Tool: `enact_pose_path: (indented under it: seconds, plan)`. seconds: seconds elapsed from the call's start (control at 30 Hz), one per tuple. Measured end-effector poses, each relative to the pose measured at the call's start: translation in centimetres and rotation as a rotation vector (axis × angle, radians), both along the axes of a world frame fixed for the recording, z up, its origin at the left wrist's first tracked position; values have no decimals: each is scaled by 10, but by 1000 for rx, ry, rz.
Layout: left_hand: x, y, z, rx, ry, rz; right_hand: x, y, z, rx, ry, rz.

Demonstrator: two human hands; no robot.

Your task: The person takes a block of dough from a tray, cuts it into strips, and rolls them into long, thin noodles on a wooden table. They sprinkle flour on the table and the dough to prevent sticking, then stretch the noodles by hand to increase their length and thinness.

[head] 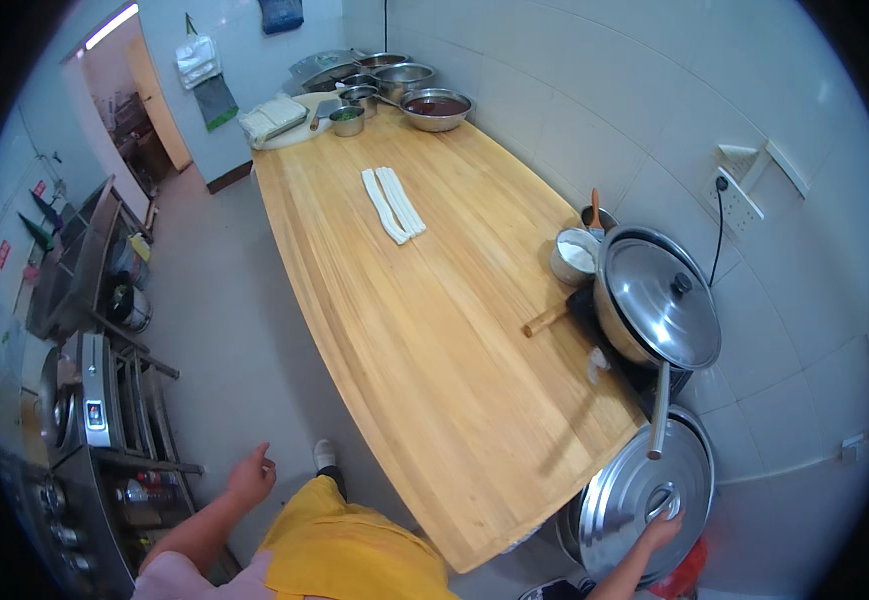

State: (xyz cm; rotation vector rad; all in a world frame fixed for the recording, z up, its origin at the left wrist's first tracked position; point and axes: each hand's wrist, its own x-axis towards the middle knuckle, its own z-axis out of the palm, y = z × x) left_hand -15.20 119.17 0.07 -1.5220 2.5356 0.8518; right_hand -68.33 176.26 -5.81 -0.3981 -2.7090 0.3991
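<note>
My left hand (254, 475) hangs over the floor, left of the wooden table (434, 360). It holds nothing, and its fingers are apart. At the lower right, my right hand (662, 529) grips the loop handle (661, 501) of a large round metal lid (614, 487). The lid sits tilted on a big metal pot (569, 529) below the table's near right corner, and the pot's inside is hidden. Two pale dough strips (383, 206) (402, 201) lie side by side on the table's far half.
A covered long-handled pan (659, 300) stands on a dark stove at the right edge. Beside it are a tub of white powder (575, 256) and a wooden rolling pin (545, 321). Metal bowls, one with dark red liquid (436, 107), fill the far end. Steel racks (134, 390) line the left.
</note>
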Motion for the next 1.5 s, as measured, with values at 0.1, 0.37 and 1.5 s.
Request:
enact_pose_path:
  seconds: [0.1,0.37,1.5]
  plan:
    - [12,-64,-34,71,100,10,69,-65,25,-22,314,102]
    - [-15,-237,-36,269,419,51,120,-377,86,-211,46,634]
    - [-180,-555,-29,181,456,-42,-155,-667,98,-1004,112,165]
